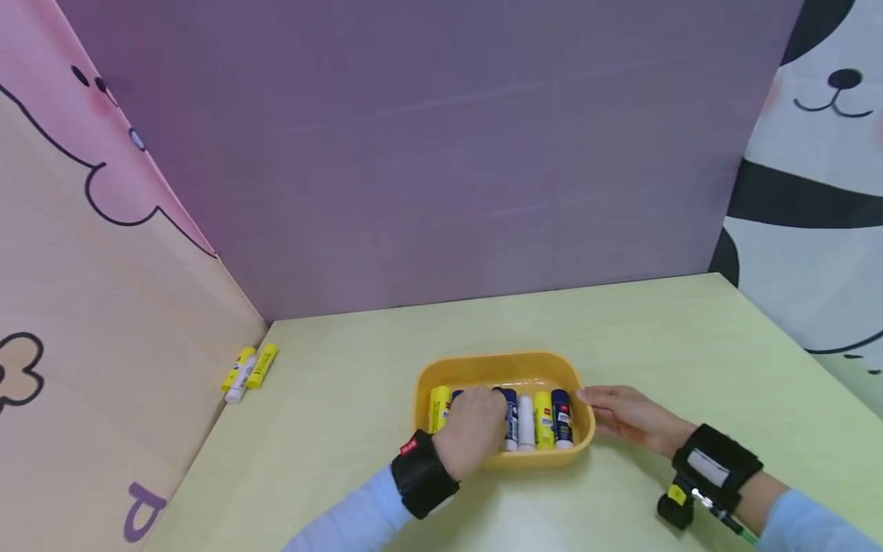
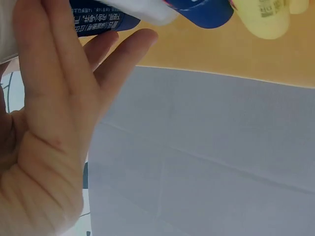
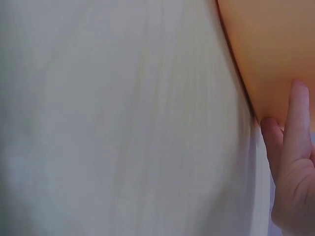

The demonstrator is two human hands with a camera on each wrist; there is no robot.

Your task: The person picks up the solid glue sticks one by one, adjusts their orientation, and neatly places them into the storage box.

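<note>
A yellow-orange plastic tray [image 1: 497, 360] holds a row of glue sticks with yellow, white and dark blue bodies. My left hand [image 1: 474, 429] reaches over its near rim with curled fingers and hides the middle of the row. In the left wrist view, a white glue stick [image 2: 7, 34] shows at the edge between thumb and fingers, and a dark blue glue stick [image 2: 106, 19] lies beside the fingertips. My right hand [image 1: 631, 418] touches the tray's right end, its straight fingers [image 3: 297, 118] against the outer wall.
At the table's left edge lie two yellow glue sticks [image 1: 263, 366] and a white one [image 1: 240, 379] between them. A purple panel [image 1: 414, 169] stands along the back of the pale table [image 1: 331, 399]. Printed panels flank both sides.
</note>
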